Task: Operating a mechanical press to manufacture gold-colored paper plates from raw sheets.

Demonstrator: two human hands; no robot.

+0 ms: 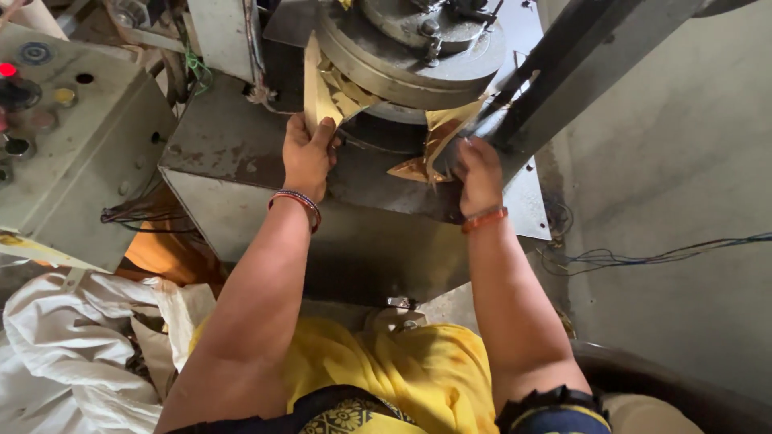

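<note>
On my far left a grey control box (76,137) with coloured buttons is sitting beside the machine, and white sacking (64,354) is bunching up below it. Moving right, my left hand (308,157) is pinching the near edge of a gold foil sheet (326,88), thumb and fingers closed on it where it is sticking out from under the round metal press head (410,48). The sheet is running under that head and coming out crumpled on the other side. There my right hand (478,173) is closing on the sheet's creased right corner, just above the steel machine bed (233,145). Further right, a dark slanted bar (579,64) is crossing the frame, and thin wires (659,255) are trailing along the concrete wall.
</note>
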